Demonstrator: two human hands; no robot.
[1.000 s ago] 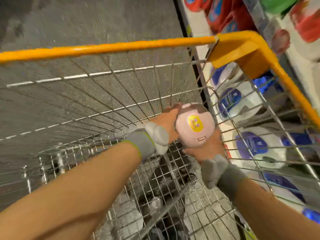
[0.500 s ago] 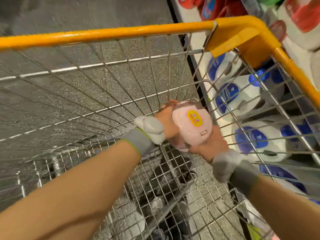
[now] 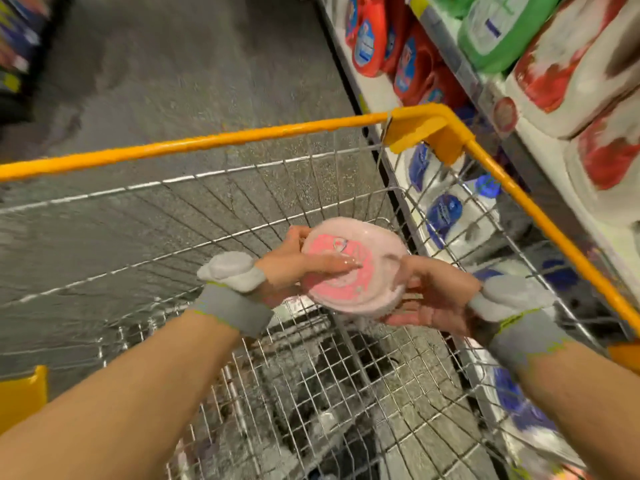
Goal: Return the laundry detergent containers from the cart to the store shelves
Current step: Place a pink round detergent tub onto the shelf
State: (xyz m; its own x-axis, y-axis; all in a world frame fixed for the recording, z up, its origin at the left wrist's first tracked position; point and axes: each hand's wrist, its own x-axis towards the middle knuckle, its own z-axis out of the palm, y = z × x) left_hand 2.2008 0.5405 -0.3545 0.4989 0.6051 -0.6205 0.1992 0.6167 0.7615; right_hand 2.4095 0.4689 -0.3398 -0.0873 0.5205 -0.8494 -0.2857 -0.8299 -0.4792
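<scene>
Pink plastic, round: one detergent container [image 3: 353, 265], lid face up toward my camera, held at the centre of the frame above the wire floor of the cart [image 3: 311, 393]. My left hand [image 3: 294, 268] grips its left edge, thumb laid across the darker pink label, fingers curled round the far rim. My right hand [image 3: 429, 296] cradles its lower right side, palm up, fingers curled underneath and thumb against the rim. Grey wrist cuffs on both forearms. Cart: wire mesh basket, yellow rail [image 3: 207, 143] crossing the middle of the frame and running down the right edge. Store shelves [image 3: 485, 84] fill the upper right: red jugs [image 3: 367, 39], a green tub [image 3: 502, 29], white packs with red print [image 3: 571, 64]. White bottles with blue labels [image 3: 443, 213] show through the cart's right wall at mid-right, blurred. Grey speckled floor [image 3: 173, 64] at upper left.
</scene>
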